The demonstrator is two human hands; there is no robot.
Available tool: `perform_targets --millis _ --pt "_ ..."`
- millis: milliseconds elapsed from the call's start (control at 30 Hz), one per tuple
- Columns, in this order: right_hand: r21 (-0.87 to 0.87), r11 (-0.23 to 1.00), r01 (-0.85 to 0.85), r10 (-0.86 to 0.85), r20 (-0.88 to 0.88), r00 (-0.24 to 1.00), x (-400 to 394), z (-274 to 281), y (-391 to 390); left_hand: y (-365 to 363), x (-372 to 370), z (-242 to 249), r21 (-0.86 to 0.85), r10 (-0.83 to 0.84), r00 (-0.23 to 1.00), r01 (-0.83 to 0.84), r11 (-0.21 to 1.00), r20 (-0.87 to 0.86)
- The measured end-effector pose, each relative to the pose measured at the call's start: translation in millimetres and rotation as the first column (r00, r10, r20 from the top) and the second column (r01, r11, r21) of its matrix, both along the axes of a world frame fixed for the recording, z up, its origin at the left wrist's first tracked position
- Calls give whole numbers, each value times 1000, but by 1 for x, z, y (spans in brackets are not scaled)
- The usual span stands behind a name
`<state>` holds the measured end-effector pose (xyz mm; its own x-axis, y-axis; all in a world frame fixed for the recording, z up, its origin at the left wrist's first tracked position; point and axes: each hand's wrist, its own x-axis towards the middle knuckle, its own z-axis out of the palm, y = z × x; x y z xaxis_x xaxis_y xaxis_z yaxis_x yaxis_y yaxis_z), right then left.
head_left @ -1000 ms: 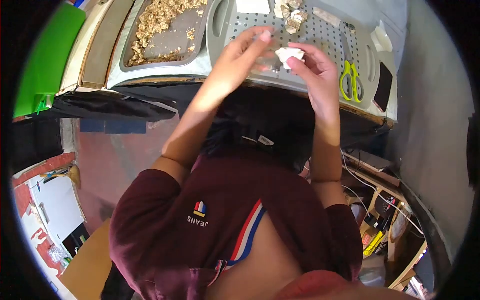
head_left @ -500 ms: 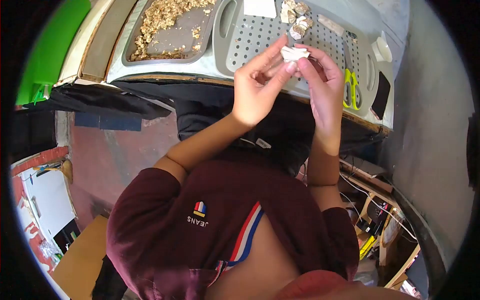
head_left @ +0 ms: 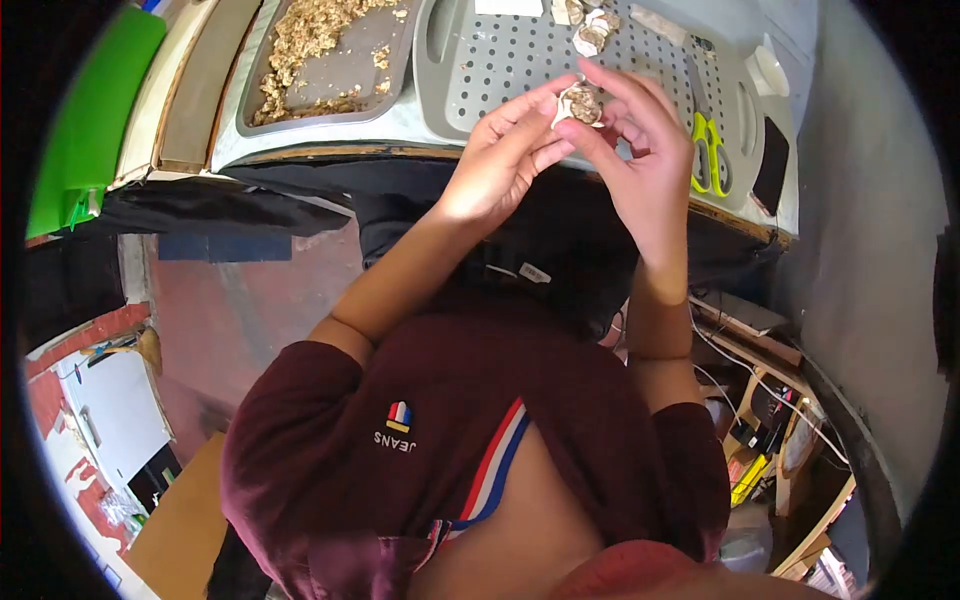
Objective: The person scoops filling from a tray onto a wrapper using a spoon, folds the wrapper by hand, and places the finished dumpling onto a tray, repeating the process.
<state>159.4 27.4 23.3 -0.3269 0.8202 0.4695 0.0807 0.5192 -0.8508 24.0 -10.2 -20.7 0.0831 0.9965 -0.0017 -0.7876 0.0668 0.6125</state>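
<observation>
Between my hands is a small white paper piece with a crumpled brown-and-white filling [head_left: 580, 104], its brownish side facing up. My left hand [head_left: 508, 152] pinches its left edge between thumb and fingers. On the other side, my right hand [head_left: 640, 132] has its thumb at the lower edge and its fingers curled around the far side. Similar paper-wrapped pieces [head_left: 594, 36] lie just beyond, on a grey perforated tray [head_left: 478, 88]. To the left, a dark baking pan [head_left: 345, 62] holds golden-brown crumbly flakes [head_left: 295, 58].
Yellow-green scissors [head_left: 711, 165] lie on the perforated tray's right side, near a black flat phone-like object [head_left: 770, 172]. A white cup-like container [head_left: 766, 72] stands behind. White paper [head_left: 508, 6] and a pale strip [head_left: 658, 24] are at the back. A grey wall [head_left: 860, 200] borders the right.
The piece in my hands has turned from showing white paper folds to showing its brown side. My left hand has rotated and its fingers have curled in; my right hand has shifted slightly.
</observation>
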Motion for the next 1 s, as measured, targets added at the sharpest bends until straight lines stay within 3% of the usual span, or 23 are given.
perform_targets --millis 100,400,700,800,900,1000 --pt "79 997 -12 6 69 998 2 -1 2 -1 -4 -2 25 -51 997 50 998 50" --pt "97 995 -40 20 205 979 2 9 -2 2 -7 -12 -90 -112 979 128 988 172" --pt "104 994 -45 24 191 981 3 5 1 1 -5 -10 -79 -91 991 99 992 102" --pt "99 995 -33 15 176 984 4 2 0 2 -2 -7 -117 -83 964 116 986 254" --pt "19 1000 4 -4 40 999 -2 -5 0 3 1 -8 -86 -111 890 165 983 442" --pt "-53 998 -36 35 -8 999 -8 -11 -7 4 8 -2 -118 -37 885 103 988 464"
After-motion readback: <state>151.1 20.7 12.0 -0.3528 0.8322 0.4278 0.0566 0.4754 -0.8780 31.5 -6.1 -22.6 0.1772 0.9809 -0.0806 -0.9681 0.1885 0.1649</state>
